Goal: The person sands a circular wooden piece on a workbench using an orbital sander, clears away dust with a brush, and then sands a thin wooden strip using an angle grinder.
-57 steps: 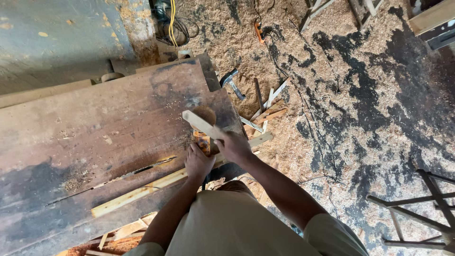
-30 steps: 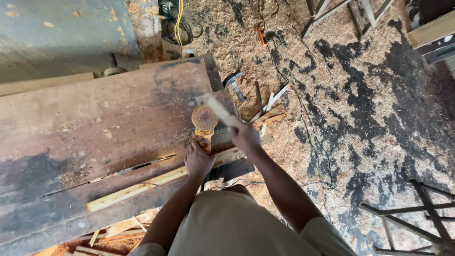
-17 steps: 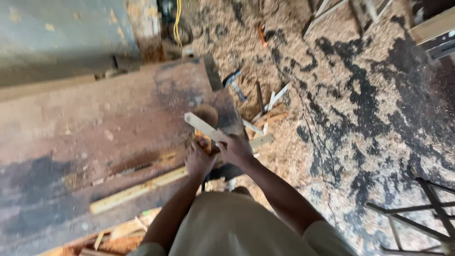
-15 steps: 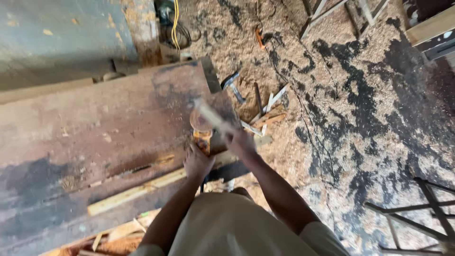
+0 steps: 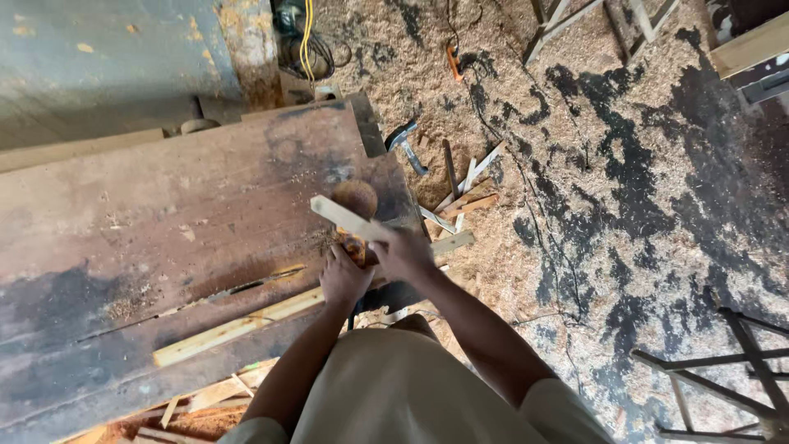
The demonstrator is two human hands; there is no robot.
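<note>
A wood stick (image 5: 341,217) is held tight in the right hand (image 5: 403,251) over the sander (image 5: 354,215), which is gripped by the left hand (image 5: 343,278) at the counter (image 5: 164,205) edge.

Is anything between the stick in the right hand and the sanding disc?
Nothing visible: the right hand holds the pale wood stick right at the round sanding disc, while the left hand grips the orange tool body.

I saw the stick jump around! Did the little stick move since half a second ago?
Yes. The small wooden stick in the right hand has swung left, across the round sanding disc.
</note>
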